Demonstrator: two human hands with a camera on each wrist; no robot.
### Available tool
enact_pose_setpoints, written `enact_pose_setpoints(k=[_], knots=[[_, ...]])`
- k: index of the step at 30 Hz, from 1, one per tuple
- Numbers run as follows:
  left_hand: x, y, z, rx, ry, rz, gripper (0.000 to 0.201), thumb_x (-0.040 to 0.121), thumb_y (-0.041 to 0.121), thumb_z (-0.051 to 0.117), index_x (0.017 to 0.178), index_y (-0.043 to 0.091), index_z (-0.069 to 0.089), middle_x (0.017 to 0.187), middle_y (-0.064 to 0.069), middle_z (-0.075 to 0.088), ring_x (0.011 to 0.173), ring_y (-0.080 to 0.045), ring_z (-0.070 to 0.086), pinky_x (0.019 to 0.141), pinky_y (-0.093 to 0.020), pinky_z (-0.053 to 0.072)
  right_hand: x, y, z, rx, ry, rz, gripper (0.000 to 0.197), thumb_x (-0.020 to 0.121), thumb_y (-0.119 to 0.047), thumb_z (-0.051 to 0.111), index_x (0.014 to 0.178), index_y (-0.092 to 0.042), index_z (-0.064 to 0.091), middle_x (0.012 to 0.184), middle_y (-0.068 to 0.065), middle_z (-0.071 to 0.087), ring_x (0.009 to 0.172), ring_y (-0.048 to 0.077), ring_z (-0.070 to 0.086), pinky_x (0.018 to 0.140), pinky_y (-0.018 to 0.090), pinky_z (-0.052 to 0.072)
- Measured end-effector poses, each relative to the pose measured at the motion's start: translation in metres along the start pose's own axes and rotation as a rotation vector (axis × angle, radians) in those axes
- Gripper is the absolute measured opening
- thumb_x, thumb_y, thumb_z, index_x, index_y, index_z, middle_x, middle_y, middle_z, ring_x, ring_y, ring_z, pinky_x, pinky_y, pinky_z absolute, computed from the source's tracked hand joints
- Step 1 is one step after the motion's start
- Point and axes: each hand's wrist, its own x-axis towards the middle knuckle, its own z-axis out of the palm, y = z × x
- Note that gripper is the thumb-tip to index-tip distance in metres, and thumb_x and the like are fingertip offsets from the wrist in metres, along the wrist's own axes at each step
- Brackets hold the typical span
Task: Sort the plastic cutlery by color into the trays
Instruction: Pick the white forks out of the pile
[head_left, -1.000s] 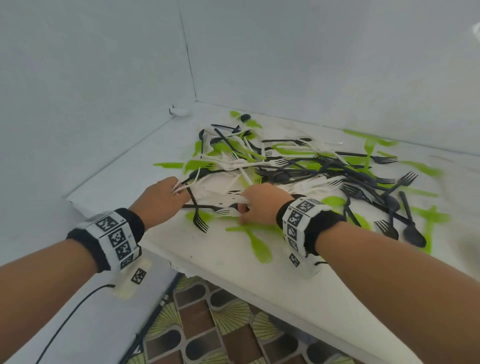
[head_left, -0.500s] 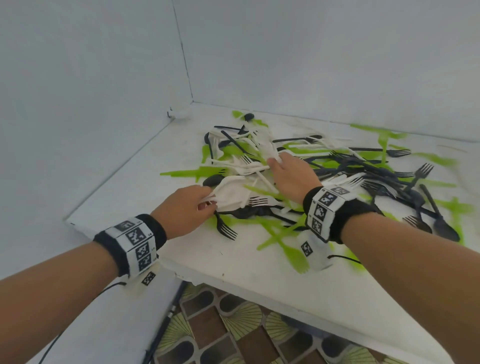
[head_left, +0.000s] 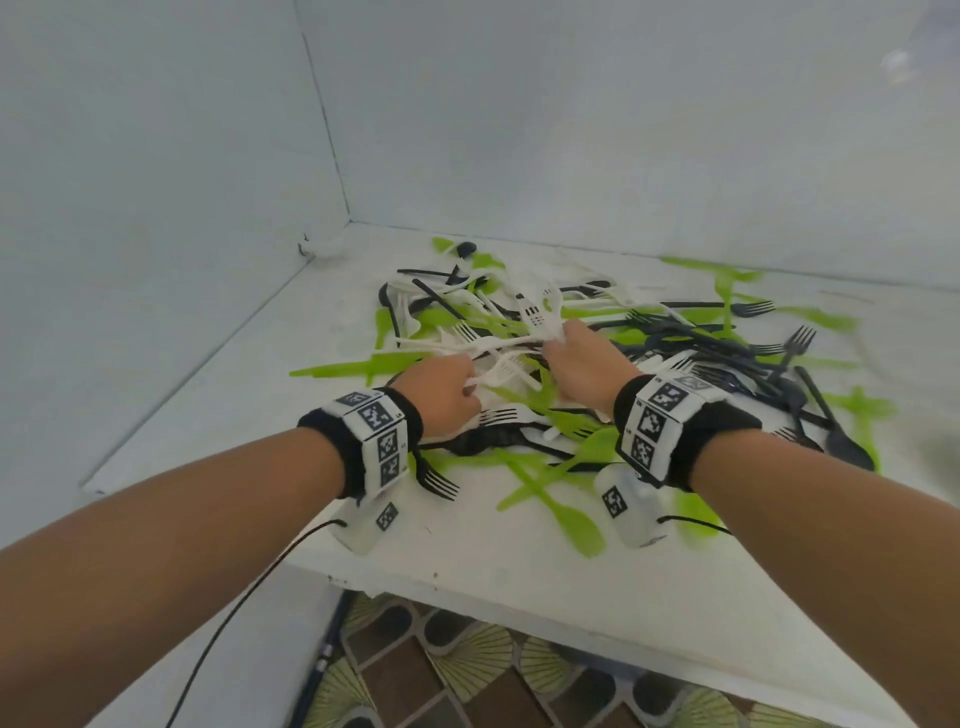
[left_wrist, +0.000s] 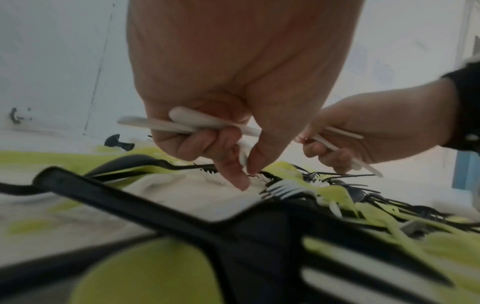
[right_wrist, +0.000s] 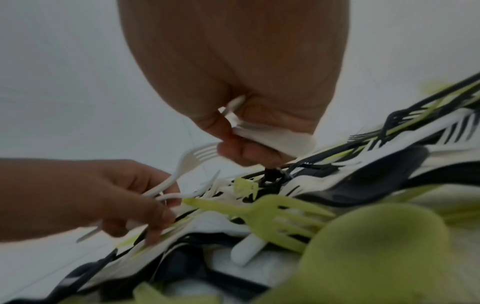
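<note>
A tangled heap of white, black and green plastic cutlery (head_left: 597, 364) covers the white table (head_left: 467, 561). My left hand (head_left: 441, 400) hovers at the heap's near left and grips a bundle of white cutlery (left_wrist: 187, 123), its thumb and forefinger reaching down to the pile. To its right my right hand (head_left: 582, 358) holds white cutlery (right_wrist: 275, 133) curled into its palm; white handles (left_wrist: 345, 152) stick out below it. A white fork (right_wrist: 187, 162) rises from the left hand in the right wrist view. No trays are in view.
White walls meet in a corner (head_left: 343, 218) behind the heap. Black forks (head_left: 795, 348) and green pieces (head_left: 862, 410) spread to the right. A green spoon (head_left: 566, 514) lies near the table's front edge (head_left: 519, 592); patterned floor (head_left: 467, 670) shows below. A cable (head_left: 234, 618) hangs from my left wrist.
My right hand moved from the near edge of the heap farther into its middle, gathering white pieces. My left hand shifted right and forward, keeping its white bundle.
</note>
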Motion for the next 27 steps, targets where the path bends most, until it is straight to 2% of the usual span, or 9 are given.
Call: enact_pose_setpoints(k=[2, 5, 8, 12, 16, 19, 21, 24, 27], knots=[[0.002, -0.001, -0.009, -0.051, -0.019, -0.036, 0.013, 0.097, 0.029, 0.055, 0.102, 0.017, 0.05, 0.094, -0.002, 0.063, 0.088, -0.024, 0.059, 0.071, -0.034, 0.043, -0.007, 0.003, 0.0, 0.017, 0.048, -0.033, 0.018, 0.103, -0.027, 0.044, 0.105, -0.009, 0.045, 0.087, 0.006, 0.057, 0.069, 0.022, 0.053, 0.055, 0.032, 0.037], [0.0, -0.003, -0.026, -0.025, -0.021, -0.039, 0.019, 0.101, 0.033, 0.05, 0.1, 0.014, 0.05, 0.086, -0.002, 0.058, 0.082, -0.024, 0.055, 0.065, -0.033, 0.038, -0.016, 0.007, 0.001, 0.032, 0.104, -0.072, 0.016, 0.101, -0.027, 0.048, 0.101, -0.012, 0.045, 0.085, 0.005, 0.058, 0.066, 0.021, 0.054, 0.053, 0.03, 0.038], [-0.007, -0.009, -0.041, 0.021, -0.021, -0.049, 0.028, 0.099, 0.038, 0.05, 0.086, 0.013, 0.05, 0.08, -0.003, 0.052, 0.073, -0.022, 0.05, 0.062, -0.033, 0.034, -0.02, 0.013, 0.004, -0.203, -0.073, -0.161, 0.016, 0.098, -0.033, 0.053, 0.089, -0.021, 0.053, 0.083, -0.001, 0.059, 0.073, 0.018, 0.057, 0.066, 0.031, 0.043], [-0.022, -0.023, -0.049, 0.114, -0.138, -0.065, 0.04, 0.1, 0.047, 0.053, 0.079, 0.013, 0.05, 0.077, -0.004, 0.05, 0.071, -0.021, 0.047, 0.063, -0.034, 0.034, -0.026, 0.014, 0.011, -0.551, -0.192, -0.241, 0.027, 0.09, -0.045, 0.064, 0.102, -0.021, 0.058, 0.099, -0.004, 0.061, 0.091, 0.022, 0.059, 0.082, 0.038, 0.052], [-0.041, -0.039, -0.045, -0.047, -0.234, -0.107, 0.026, 0.105, 0.038, 0.047, 0.092, 0.016, 0.052, 0.078, 0.0, 0.071, 0.068, -0.027, 0.062, 0.065, -0.039, 0.051, -0.021, 0.014, 0.012, -0.657, -0.126, -0.244, 0.024, 0.092, -0.046, 0.061, 0.097, -0.022, 0.058, 0.092, -0.005, 0.062, 0.084, 0.021, 0.061, 0.075, 0.037, 0.054], [-0.059, -0.042, -0.044, -0.166, -0.263, -0.133, 0.009, 0.105, 0.017, 0.041, 0.105, 0.018, 0.049, 0.09, -0.001, 0.074, 0.066, -0.016, 0.065, 0.063, -0.032, 0.051, -0.014, 0.014, 0.013, -0.676, -0.136, -0.215, 0.013, 0.092, -0.037, 0.058, 0.09, -0.024, 0.06, 0.091, -0.002, 0.064, 0.084, 0.023, 0.063, 0.076, 0.038, 0.056], [-0.065, -0.044, -0.042, -0.214, -0.237, -0.15, 0.013, 0.104, 0.012, 0.038, 0.109, 0.018, 0.048, 0.097, -0.004, 0.071, 0.07, -0.015, 0.062, 0.066, -0.029, 0.05, -0.011, 0.012, 0.013, -0.665, -0.15, -0.202, 0.013, 0.093, -0.034, 0.056, 0.087, -0.023, 0.059, 0.088, -0.003, 0.062, 0.083, 0.023, 0.062, 0.072, 0.036, 0.054], [-0.068, -0.048, -0.038, -0.187, -0.125, -0.15, 0.011, 0.104, 0.023, 0.041, 0.096, 0.021, 0.048, 0.092, -0.003, 0.06, 0.077, -0.019, 0.052, 0.069, -0.034, 0.042, -0.006, 0.008, 0.011, -0.624, -0.159, -0.238, 0.019, 0.096, -0.035, 0.057, 0.088, -0.017, 0.059, 0.084, -0.003, 0.057, 0.081, 0.021, 0.058, 0.065, 0.032, 0.045], [-0.064, -0.051, -0.031, -0.197, -0.026, -0.176, 0.017, 0.099, 0.03, 0.05, 0.086, 0.02, 0.05, 0.084, -0.001, 0.055, 0.074, -0.018, 0.049, 0.065, -0.033, 0.036, -0.003, 0.003, 0.006, -0.424, -0.081, -0.288, 0.02, 0.098, -0.03, 0.055, 0.083, -0.017, 0.056, 0.077, -0.006, 0.056, 0.074, 0.019, 0.055, 0.057, 0.028, 0.036]])
